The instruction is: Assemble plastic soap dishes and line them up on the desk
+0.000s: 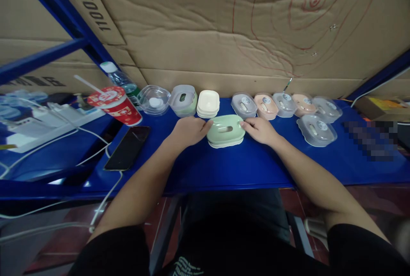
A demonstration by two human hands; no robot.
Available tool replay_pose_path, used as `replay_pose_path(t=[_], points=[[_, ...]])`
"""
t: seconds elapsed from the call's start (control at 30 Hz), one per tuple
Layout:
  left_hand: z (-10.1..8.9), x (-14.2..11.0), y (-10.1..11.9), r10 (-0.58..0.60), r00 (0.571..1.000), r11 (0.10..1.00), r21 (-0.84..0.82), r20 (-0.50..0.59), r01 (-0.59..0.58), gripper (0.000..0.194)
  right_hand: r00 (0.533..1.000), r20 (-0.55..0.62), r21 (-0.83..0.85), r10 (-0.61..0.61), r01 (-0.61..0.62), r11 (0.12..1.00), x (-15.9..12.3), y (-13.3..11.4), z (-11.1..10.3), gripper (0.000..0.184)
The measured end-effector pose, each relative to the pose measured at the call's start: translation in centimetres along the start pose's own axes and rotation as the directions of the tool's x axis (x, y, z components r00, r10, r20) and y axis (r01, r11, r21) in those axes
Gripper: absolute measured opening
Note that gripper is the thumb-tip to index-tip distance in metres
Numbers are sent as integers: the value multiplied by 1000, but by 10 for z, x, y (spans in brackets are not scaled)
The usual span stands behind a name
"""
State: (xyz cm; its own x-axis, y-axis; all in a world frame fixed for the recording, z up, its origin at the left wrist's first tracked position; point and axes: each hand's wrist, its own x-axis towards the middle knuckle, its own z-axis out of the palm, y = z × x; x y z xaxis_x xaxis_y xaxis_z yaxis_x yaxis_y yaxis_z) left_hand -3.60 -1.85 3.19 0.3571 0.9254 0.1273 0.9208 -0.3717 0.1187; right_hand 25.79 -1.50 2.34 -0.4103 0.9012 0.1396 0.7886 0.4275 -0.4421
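In front of me a green soap dish (pixel 226 123) with an oval slot in its middle sits over a cream base (pixel 226 143). I cannot tell whether the two are fully joined. My left hand (pixel 192 130) grips the dish's left end, fingers closed, thumb on the rim. At the opposite end, my right hand (pixel 261 130) pinches the rim the same way. Just behind stand a stack of cream bases (pixel 208 104), a stack of grey and green slotted trays (pixel 183 100) and clear plastic lids (pixel 155 100).
Several lidded soap dishes in grey (pixel 244 105) and peach (pixel 265 106) line the right rear of the blue table (pixel 208 173). A phone (pixel 128 148), a red paper cup (pixel 118 107), a bottle (pixel 123 81) and white cables (pixel 92 133) occupy the left. Cardboard (pixel 198 24) walls the back.
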Motion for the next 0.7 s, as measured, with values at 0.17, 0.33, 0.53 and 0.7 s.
replay_pose_path(t=[0.17, 0.33, 0.53, 0.7], points=[[18, 7, 5, -39, 985, 999, 20, 165, 36, 61, 973, 203, -144, 106, -77, 987, 5, 4, 4, 60], [15, 9, 6, -39, 993, 999, -21, 109, 41, 57, 969, 228, -126, 95, -68, 990, 6, 7, 3, 63], [-20, 7, -40, -308, 890, 951, -126, -336, 282, 45, 968, 244, -51, 60, -49, 997, 6, 13, 2, 68], [-36, 1, -93, -498, 820, 862, -56, -284, 504, 39, 967, 253, -48, 23, -11, 999, 5, 13, 0, 67]])
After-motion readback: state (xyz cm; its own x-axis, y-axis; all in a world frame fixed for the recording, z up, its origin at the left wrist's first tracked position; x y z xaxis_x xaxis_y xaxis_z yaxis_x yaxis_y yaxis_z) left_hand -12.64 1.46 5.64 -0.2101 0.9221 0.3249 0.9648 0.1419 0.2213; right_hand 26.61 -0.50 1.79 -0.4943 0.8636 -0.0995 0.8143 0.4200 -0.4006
